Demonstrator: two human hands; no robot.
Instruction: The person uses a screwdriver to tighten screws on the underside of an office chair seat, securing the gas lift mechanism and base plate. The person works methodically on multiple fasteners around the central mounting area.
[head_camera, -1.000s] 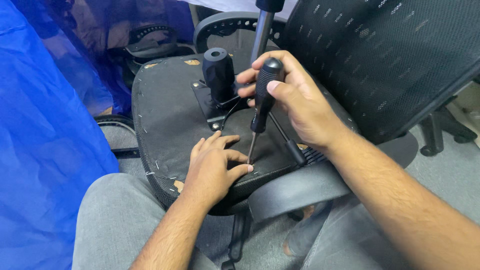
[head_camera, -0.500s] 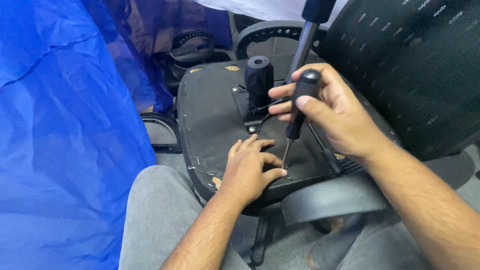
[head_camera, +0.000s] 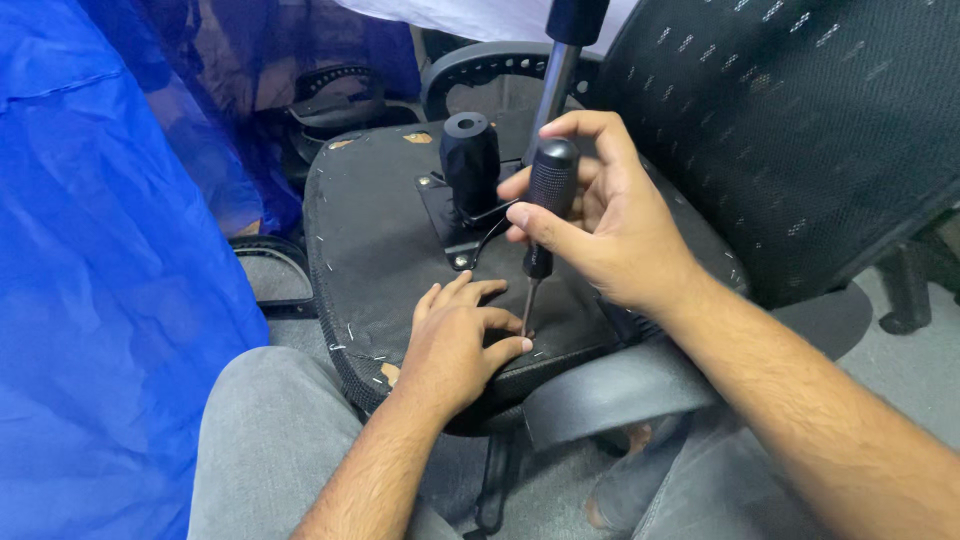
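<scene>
Far left: crinkled blue plastic sheet (head_camera: 90, 300), thin and glossy, draped beside the grey-trousered knee (head_camera: 270, 440). Next over, the upturned chair seat (head_camera: 385, 240) rests across the lap, underside up: black woven fabric stapled along the rim, a few tears showing pale foam or wood. Left hand (head_camera: 455, 345) lies flat on the fabric near the front edge, fingers spread, clamped on nothing, thumb and forefinger bracketing the tool tip. Bolted at seat centre is a black metal plate carrying a stubby black cylinder socket (head_camera: 470, 160), with a chrome gas-lift tube (head_camera: 553, 85) just behind. Right hand (head_camera: 610, 225) has its grip closed round the black ribbed handle of a screwdriver (head_camera: 545, 205), held near upright, thin steel shaft down on a fastener at the seat rim. Step looks like working a screw or staple at the edge; next move likely needs steady downward pressure and a kept-vertical shaft. Right: black mesh backrest (head_camera: 790, 130), perforated and curved.
</scene>
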